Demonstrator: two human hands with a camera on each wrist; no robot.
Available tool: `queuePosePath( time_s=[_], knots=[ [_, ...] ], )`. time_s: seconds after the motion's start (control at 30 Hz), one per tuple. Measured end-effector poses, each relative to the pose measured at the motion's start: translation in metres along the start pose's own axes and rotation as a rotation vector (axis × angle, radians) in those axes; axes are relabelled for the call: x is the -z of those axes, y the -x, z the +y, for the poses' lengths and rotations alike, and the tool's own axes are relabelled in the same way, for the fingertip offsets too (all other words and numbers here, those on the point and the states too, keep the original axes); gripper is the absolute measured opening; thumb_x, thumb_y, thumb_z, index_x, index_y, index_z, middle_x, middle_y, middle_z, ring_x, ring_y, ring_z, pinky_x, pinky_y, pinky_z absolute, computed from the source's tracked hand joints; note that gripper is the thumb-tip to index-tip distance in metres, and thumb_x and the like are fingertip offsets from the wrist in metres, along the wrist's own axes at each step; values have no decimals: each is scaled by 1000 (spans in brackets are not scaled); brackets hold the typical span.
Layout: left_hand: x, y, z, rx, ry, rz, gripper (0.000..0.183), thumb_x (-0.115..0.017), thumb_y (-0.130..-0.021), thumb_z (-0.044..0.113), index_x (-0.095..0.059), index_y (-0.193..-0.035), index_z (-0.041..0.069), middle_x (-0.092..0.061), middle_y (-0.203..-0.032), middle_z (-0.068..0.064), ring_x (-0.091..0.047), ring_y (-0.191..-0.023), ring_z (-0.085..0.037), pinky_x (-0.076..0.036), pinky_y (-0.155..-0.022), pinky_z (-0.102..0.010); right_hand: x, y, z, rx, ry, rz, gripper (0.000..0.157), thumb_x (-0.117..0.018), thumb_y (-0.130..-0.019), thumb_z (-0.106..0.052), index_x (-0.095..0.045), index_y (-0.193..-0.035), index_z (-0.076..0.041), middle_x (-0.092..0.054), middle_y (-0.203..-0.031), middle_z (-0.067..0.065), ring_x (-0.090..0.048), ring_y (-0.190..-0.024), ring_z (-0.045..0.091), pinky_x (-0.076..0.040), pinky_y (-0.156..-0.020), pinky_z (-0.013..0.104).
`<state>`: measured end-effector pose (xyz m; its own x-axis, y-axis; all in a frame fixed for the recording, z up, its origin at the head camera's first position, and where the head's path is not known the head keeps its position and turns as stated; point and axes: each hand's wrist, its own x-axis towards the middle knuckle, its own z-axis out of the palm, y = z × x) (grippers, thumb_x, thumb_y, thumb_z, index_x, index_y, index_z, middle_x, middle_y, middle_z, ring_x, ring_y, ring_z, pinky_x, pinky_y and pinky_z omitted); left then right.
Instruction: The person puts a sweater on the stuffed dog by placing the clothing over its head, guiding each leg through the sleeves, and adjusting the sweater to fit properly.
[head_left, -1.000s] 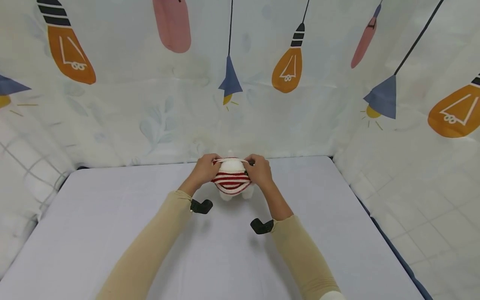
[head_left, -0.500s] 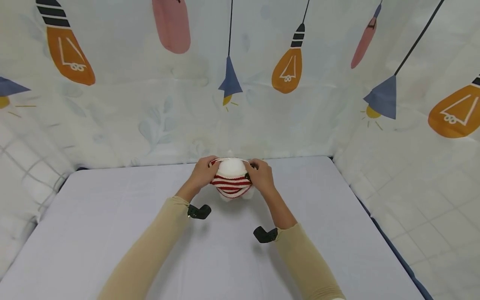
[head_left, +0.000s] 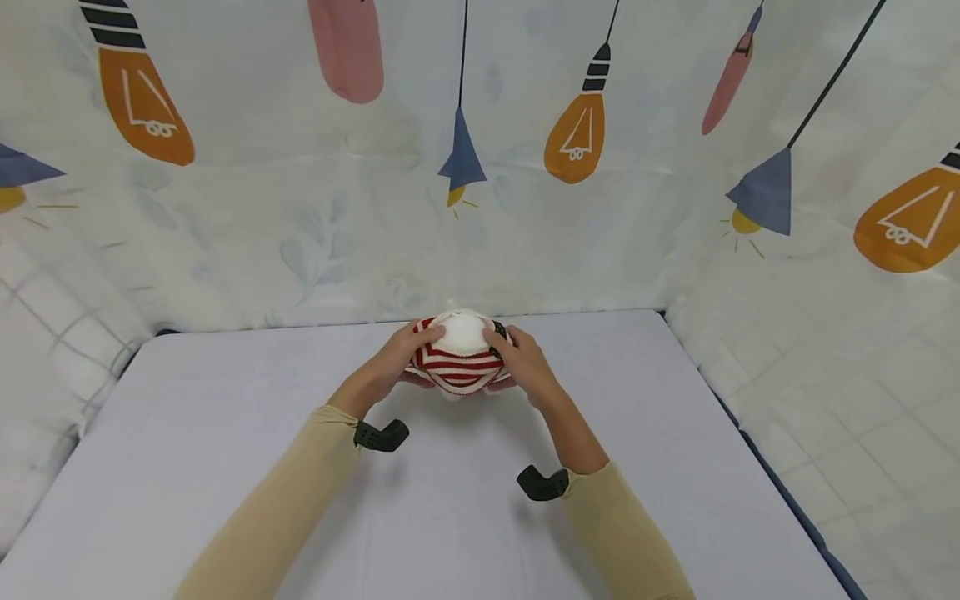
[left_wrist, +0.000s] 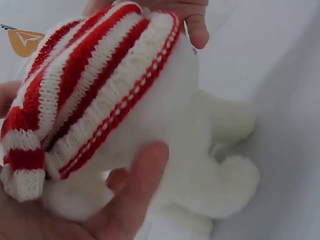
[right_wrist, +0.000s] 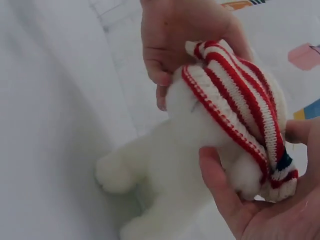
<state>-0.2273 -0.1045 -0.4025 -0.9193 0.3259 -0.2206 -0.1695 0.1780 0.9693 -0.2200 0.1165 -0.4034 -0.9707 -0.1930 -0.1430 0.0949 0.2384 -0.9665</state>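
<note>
A white plush toy (left_wrist: pixel 200 150) wears a red-and-white striped knitted garment (head_left: pixel 460 363) over its head, and a white patch of it shows above the stripes in the head view. My left hand (head_left: pixel 386 360) holds the left side of the garment and head, thumb in front. From the right, my right hand (head_left: pixel 527 363) does the same, its thumb at the upper edge of the stripes. In the right wrist view the garment's rim (right_wrist: pixel 225 117) crosses the toy's head, and a dark blue patch (right_wrist: pixel 285 161) shows near a striped end. Palms partly hide the lower sides.
The toy stands near the back edge of a table with a white cover (head_left: pixel 450 517). Behind it hangs a patterned curtain (head_left: pixel 360 250) with printed lamps and bulbs. Black wrist cameras (head_left: pixel 382 435) stick out from both wrists.
Both hands have slid apart and down along the sides of the garment. The rim that was stretched between them at the top has loosened, and the striped part looks wider.
</note>
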Motion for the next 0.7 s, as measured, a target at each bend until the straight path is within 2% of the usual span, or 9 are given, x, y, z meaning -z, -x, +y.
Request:
queuePosePath(
  time_s=[0.13,0.27,0.43,0.6,0.7],
  knots=[
    [-2,3,-2,-15,96,-48,56,-47,-95,41,-36,-143,14,-47,-133,-16,-57,-109,-26,-58,-78,-41,-3,4,-1,-70,-162,-52,48,-54,-92,-38,-52,-131,-10,-57,-121,16,-65,-95,25,-59,-71,42],
    [-4,3,-4,-34,134,-59,58,-47,-91,24,-31,-145,12,-42,-137,-17,-55,-109,-24,-57,-77,-34,-5,4,1,-86,-203,-33,48,-54,-88,-26,-51,-133,-11,-55,-124,15,-61,-100,26,-59,-72,43],
    [-8,-4,-8,-38,78,11,64,-48,-84,10,-31,-146,13,-42,-141,-16,-53,-109,-23,-52,-81,-29,-7,-2,10,-60,-147,21,46,-55,-85,-13,-52,-131,-9,-56,-125,14,-59,-102,25,-59,-73,40],
    [-13,-11,-22,-98,0,80,66,-53,-83,1,-34,-145,15,-41,-145,-13,-45,-124,-27,-44,-95,-38,-9,-8,26,-24,-136,70,50,-56,-81,1,-52,-129,-10,-53,-129,11,-55,-104,21,-56,-75,32],
    [-16,-14,-31,-114,7,113,65,-55,-85,-1,-34,-144,16,-39,-147,-11,-42,-130,-28,-41,-100,-41,-11,-12,34,-18,-163,88,52,-55,-80,5,-51,-130,-10,-52,-132,11,-54,-105,20,-53,-76,29]
  ],
)
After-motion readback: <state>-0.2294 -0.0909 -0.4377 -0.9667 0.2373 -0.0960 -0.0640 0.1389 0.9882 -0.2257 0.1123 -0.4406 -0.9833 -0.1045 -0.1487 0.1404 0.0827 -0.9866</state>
